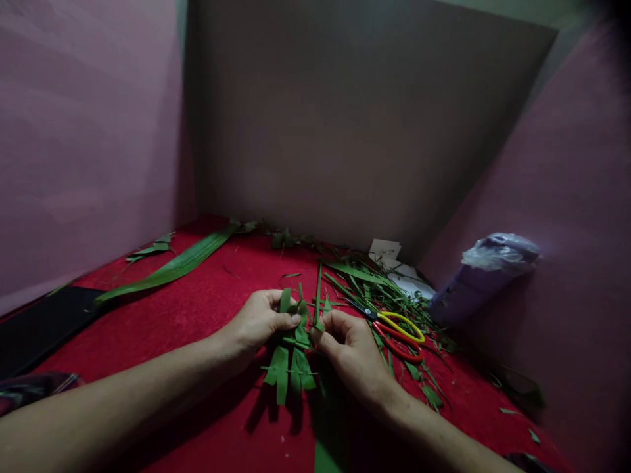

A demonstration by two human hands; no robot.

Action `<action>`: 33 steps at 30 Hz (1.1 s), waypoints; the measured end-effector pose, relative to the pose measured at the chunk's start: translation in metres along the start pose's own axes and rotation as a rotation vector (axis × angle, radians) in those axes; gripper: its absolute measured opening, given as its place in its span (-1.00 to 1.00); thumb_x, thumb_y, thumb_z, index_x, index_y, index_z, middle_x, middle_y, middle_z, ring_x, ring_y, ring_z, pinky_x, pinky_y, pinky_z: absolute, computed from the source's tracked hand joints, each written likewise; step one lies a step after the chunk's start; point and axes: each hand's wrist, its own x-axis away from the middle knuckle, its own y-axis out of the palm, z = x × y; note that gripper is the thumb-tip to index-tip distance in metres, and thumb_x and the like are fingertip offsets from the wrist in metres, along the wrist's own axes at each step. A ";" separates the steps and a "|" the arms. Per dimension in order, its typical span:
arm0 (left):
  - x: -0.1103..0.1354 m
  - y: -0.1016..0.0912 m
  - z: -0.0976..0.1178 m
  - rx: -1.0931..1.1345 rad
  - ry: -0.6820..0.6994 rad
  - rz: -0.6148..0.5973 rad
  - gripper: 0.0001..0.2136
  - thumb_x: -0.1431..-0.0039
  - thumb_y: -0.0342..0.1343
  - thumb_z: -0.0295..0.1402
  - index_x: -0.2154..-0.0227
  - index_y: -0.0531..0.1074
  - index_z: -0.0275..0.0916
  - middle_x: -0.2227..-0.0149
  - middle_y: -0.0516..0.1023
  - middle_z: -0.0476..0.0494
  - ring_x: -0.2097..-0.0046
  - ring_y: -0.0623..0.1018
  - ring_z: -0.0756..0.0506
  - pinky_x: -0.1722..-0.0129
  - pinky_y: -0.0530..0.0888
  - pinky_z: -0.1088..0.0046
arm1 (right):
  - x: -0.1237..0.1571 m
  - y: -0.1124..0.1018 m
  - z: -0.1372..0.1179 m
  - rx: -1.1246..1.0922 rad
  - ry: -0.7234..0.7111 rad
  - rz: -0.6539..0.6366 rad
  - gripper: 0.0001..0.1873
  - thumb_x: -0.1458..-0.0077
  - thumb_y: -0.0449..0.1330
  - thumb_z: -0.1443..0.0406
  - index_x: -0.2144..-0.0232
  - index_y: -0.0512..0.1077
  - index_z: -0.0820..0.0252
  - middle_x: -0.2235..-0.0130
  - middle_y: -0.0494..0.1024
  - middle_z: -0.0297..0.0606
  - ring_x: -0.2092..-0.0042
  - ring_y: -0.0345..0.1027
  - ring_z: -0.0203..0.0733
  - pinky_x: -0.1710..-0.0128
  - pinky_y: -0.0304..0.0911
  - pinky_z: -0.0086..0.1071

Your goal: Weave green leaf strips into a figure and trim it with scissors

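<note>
Between my hands is a woven leaf figure, made of green leaf strips with thin stems pushed across them. My left hand grips its upper part between thumb and fingers. With thumb and forefinger closed, my right hand pinches a narrow green leaf strip at the figure's right side. Whether that strip is joined to the figure I cannot tell. Scissors with yellow and red handles lie just beyond my right hand. Below the hands, a wide leaf rests on the red cloth in shadow.
A long green leaf stretches across the left side, near a black flat object. Leaf scraps pile up at the back right, beside white papers. A purple cylinder with clear plastic on top leans by the right wall.
</note>
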 end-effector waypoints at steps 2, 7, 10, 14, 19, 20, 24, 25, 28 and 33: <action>-0.001 -0.001 -0.002 0.009 0.006 -0.002 -0.84 0.23 0.23 -0.45 0.50 0.41 -0.33 0.54 0.49 -0.07 0.51 0.47 -0.02 0.48 0.35 0.49 | 0.000 -0.001 0.000 -0.001 -0.017 0.004 -0.87 0.09 0.06 0.36 0.62 0.30 0.23 0.63 0.26 -0.41 0.55 0.09 -0.36 0.58 0.01 -0.51; -0.002 -0.003 -0.004 0.015 0.022 -0.020 -0.82 0.23 0.23 -0.45 0.48 0.41 -0.34 0.53 0.49 -0.07 0.50 0.46 -0.01 0.47 0.35 0.49 | 0.000 -0.002 0.000 -0.022 -0.043 0.006 -0.86 0.09 0.08 0.36 0.63 0.30 0.23 0.62 0.28 -0.41 0.55 0.09 -0.36 0.56 0.03 -0.51; -0.002 -0.002 -0.004 0.000 0.021 -0.016 -0.82 0.23 0.23 -0.45 0.48 0.40 -0.34 0.53 0.49 -0.08 0.50 0.46 -0.01 0.46 0.35 0.49 | -0.002 -0.003 0.002 -0.021 -0.050 -0.013 -0.83 0.06 0.07 0.34 0.64 0.27 0.22 0.61 0.25 -0.42 0.55 0.07 -0.37 0.56 0.01 -0.51; -0.003 -0.002 -0.005 0.010 0.010 -0.043 -0.80 0.25 0.25 -0.44 0.47 0.40 -0.34 0.51 0.50 -0.09 0.48 0.48 -0.03 0.46 0.36 0.48 | -0.003 -0.003 0.003 -0.010 -0.037 -0.021 -0.84 0.06 0.08 0.33 0.63 0.26 0.21 0.62 0.24 -0.43 0.54 0.07 -0.37 0.56 -0.01 -0.52; -0.004 -0.002 -0.006 0.021 0.016 -0.019 -0.78 0.29 0.26 -0.44 0.49 0.40 -0.34 0.53 0.49 -0.07 0.50 0.48 -0.03 0.47 0.36 0.48 | -0.002 -0.002 0.002 -0.004 -0.018 -0.041 -0.87 0.09 0.08 0.35 0.63 0.26 0.21 0.64 0.20 -0.46 0.56 0.02 -0.38 0.59 -0.04 -0.51; -0.004 -0.002 -0.006 0.020 0.019 -0.015 -0.78 0.30 0.27 -0.44 0.50 0.40 -0.34 0.53 0.48 -0.07 0.50 0.47 -0.03 0.47 0.36 0.48 | -0.002 -0.002 0.002 -0.003 -0.017 -0.043 -0.86 0.09 0.08 0.35 0.64 0.25 0.21 0.64 0.19 -0.46 0.56 0.01 -0.38 0.59 -0.05 -0.51; -0.001 0.000 -0.001 0.001 0.013 -0.004 -0.79 0.29 0.26 -0.45 0.52 0.38 -0.34 0.56 0.46 -0.05 0.52 0.45 -0.01 0.48 0.34 0.48 | -0.003 -0.003 0.007 -0.005 -0.025 -0.046 -0.87 0.07 0.08 0.34 0.62 0.25 0.20 0.63 0.19 -0.46 0.55 0.02 -0.37 0.57 -0.05 -0.51; -0.001 0.001 0.001 0.001 0.014 -0.003 -0.80 0.29 0.25 -0.45 0.52 0.38 -0.34 0.56 0.45 -0.05 0.52 0.44 0.00 0.48 0.34 0.48 | -0.003 -0.003 0.008 -0.008 -0.027 -0.049 -0.87 0.07 0.08 0.34 0.61 0.25 0.20 0.62 0.20 -0.46 0.54 0.02 -0.37 0.57 -0.05 -0.51; 0.001 0.002 0.003 0.011 0.017 -0.001 -0.81 0.28 0.24 -0.47 0.53 0.36 -0.33 0.57 0.44 -0.02 0.52 0.43 0.01 0.48 0.33 0.49 | -0.004 -0.003 0.010 -0.018 -0.034 -0.064 -0.87 0.06 0.08 0.33 0.60 0.26 0.20 0.61 0.20 -0.44 0.53 0.04 -0.36 0.56 -0.04 -0.51; 0.002 0.002 0.004 0.012 0.009 -0.035 -0.83 0.29 0.24 -0.47 0.57 0.36 -0.32 0.59 0.42 0.00 0.53 0.41 0.02 0.49 0.30 0.50 | -0.005 -0.004 0.009 -0.036 -0.033 -0.087 -0.88 0.07 0.10 0.33 0.60 0.28 0.21 0.61 0.21 -0.45 0.53 0.04 -0.37 0.55 -0.03 -0.52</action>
